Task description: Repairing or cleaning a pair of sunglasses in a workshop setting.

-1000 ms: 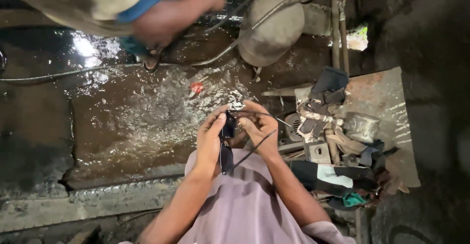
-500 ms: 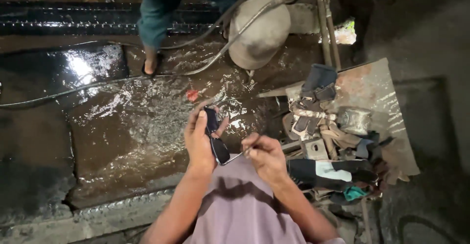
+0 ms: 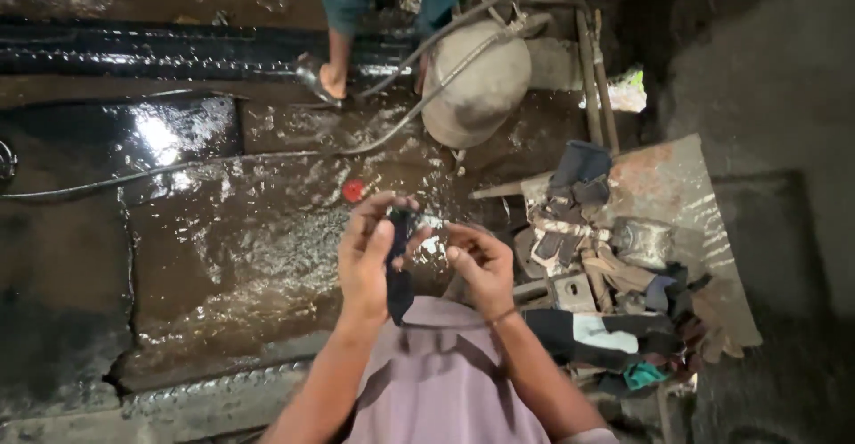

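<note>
Hands over wet, muddy floor [image 3: 223,257], just beyond my knees. My left hand [image 3: 367,261] is gripping a dark, limp strip of fabric or rubber [image 3: 398,270], fingers curled around its upper end while the rest is hanging down. My right hand [image 3: 481,266] is pinching at the strip's top, just beside the left. A small red round cap [image 3: 354,191] is lying farther out. A rusty metal sheet [image 3: 677,186] is carrying scraps at right. Another person's bare foot [image 3: 331,79] is standing far off.
</note>
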